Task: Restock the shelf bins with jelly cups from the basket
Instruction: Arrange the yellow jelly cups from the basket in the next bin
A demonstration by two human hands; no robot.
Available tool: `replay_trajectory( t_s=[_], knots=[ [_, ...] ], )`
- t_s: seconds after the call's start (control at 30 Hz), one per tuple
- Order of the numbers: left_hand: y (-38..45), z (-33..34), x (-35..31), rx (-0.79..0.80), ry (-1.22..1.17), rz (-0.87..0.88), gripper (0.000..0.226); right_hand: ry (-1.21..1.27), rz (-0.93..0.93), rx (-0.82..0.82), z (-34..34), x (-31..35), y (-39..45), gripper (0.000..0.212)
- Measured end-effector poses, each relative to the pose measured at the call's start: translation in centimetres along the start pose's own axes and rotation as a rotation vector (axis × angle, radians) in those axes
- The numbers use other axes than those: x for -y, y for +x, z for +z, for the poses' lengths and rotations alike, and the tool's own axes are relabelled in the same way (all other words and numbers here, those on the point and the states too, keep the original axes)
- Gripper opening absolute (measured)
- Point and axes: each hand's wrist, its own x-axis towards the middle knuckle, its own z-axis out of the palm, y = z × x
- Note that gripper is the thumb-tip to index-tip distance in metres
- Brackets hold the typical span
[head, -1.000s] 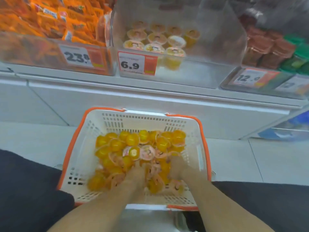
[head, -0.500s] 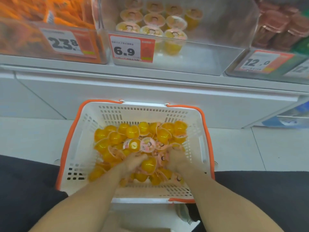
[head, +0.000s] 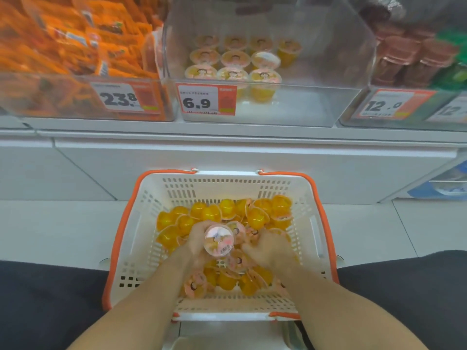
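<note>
Both hands down in the basket (head: 141,223), one jelly cup (head: 218,241) lifted clear of the pile.

Left to right: left hand (head: 199,242) has fingers curled round the jelly cup, pink lid facing up, held just above the loose jelly cups (head: 255,218) heaped in the white, orange-rimmed basket on the floor between the knees. Right hand (head: 267,248) sits low on the pile beside it, fingers bent into the cups — too blurred to tell whether it grips one. Above, the clear shelf bin (head: 328,79) marked by the 6.9 price tag (head: 206,99) holds upright rows of cups at its left side — bin of orange packets (head: 75,44) to its left.
</note>
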Motion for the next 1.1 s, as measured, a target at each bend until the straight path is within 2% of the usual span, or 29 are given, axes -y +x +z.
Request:
replay_trajectory(
  t_s=[0.07,0.13,0.2,0.27,0.37,0.43,0.53,0.7,0.8,0.93,1.0,1.1],
  knots=[
    [0.2,-0.6,-0.1,-0.001,-0.029,0.012,0.039,0.406,0.093,0.065,-1.1,1.7,0.4,0.055],
    [0.2,-0.7,-0.7,-0.002,-0.031,0.008,0.035,0.840,0.086,0.095,-3.2,4.1,1.0,0.040],
    [-0.1,-0.1,-2.0,0.045,0.008,0.025,0.032,1.105,0.010,0.117,-6.5,6.4,1.2,0.022],
    [-1.0,1.2,-4.0,0.122,0.032,0.081,0.041,1.214,-0.141,0.110,-9.6,7.9,1.2,0.018],
    [-2.8,3.1,-7.4,0.214,-0.066,0.197,0.046,1.208,-0.291,0.085,-13.5,9.7,0.5,0.044],
    [-4.3,3.9,-9.5,0.263,-0.097,0.292,0.044,1.239,-0.335,0.044,-15.1,10.6,-0.2,0.042],
    [-6.7,4.8,-11.7,0.303,-0.019,0.398,0.042,1.257,-0.326,-0.011,-17.4,11.5,-1.3,0.041],
    [-9.8,6.1,-13.6,0.393,0.100,0.460,0.045,1.139,-0.295,-0.056,-20.9,12.7,-3.2,0.051],
    [-10.7,6.2,-14.6,0.408,0.120,0.472,0.054,0.965,-0.306,-0.106,-22.3,13.0,-3.6,0.039],
    [-11.8,6.0,-16.0,0.450,0.000,0.543,0.055,1.037,-0.386,-0.036,-24.7,12.7,-3.6,0.013],
    [-12.5,6.5,-16.7,0.434,0.006,0.564,0.051,1.126,-0.421,0.015,-25.3,12.8,-4.0,0.018],
    [-13.6,7.9,-17.8,0.420,0.054,0.591,0.047,1.207,-0.388,-0.051,-25.8,13.6,-4.0,0.024]
  ],
)
